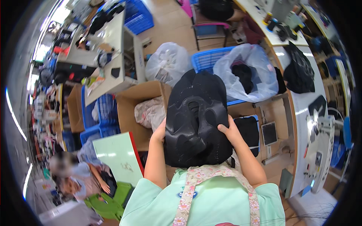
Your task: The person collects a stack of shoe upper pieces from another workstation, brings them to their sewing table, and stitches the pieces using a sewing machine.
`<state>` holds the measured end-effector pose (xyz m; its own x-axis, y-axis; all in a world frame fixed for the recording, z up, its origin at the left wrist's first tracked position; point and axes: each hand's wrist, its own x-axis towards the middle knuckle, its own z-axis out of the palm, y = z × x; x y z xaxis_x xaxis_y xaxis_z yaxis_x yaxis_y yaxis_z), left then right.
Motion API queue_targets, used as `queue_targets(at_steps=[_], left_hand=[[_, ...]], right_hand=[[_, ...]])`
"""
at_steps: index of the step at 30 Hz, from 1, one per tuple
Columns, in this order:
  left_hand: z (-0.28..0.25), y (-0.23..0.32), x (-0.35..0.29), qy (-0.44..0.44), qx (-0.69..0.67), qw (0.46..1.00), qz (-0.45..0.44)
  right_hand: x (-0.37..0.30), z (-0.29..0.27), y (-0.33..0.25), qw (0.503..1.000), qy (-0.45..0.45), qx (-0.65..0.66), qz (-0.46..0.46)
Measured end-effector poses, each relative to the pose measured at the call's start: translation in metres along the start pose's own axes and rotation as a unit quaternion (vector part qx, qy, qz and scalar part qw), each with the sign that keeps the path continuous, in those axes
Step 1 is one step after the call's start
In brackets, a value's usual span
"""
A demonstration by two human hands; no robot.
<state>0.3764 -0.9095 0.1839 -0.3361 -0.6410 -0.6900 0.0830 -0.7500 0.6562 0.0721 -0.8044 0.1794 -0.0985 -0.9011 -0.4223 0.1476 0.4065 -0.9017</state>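
At centre my padded piece is black; below, my shirt is mint green, my apron straps pink-flowered cream.

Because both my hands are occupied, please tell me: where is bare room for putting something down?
Right: the white tabletop between the black fabric and the white machine. Ahead: the floor between the blue crates and the chair. Crowded: just beyond the held black piece, where the cardboard box, plastic bags and blue basket stand close together.
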Motion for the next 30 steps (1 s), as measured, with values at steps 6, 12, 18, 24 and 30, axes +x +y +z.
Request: queue_targets(at_steps=[6, 12, 18, 24, 30], left_hand=[[-0.035, -0.050, -0.046, 0.044, -0.065, 0.996, 0.048], [-0.022, -0.071, -0.102, 0.099, -0.129, 0.985, 0.064], [-0.003, -0.080, -0.131, 0.148, -0.005, 0.979, 0.141], [0.002, -0.086, -0.137, 0.139, 0.028, 0.980, 0.142], [0.009, -0.089, -0.134, 0.110, 0.018, 0.984, 0.140]], right_hand=[[-0.010, 0.017, 0.002, 0.997, -0.079, -0.021, 0.004], [-0.033, 0.028, -0.003, 0.991, -0.129, -0.003, 0.021], [-0.048, 0.021, 0.012, 0.988, -0.149, 0.022, 0.017], [-0.064, 0.017, 0.010, 0.989, -0.138, 0.044, 0.018], [-0.074, 0.004, 0.013, 0.991, -0.125, 0.052, 0.017]])
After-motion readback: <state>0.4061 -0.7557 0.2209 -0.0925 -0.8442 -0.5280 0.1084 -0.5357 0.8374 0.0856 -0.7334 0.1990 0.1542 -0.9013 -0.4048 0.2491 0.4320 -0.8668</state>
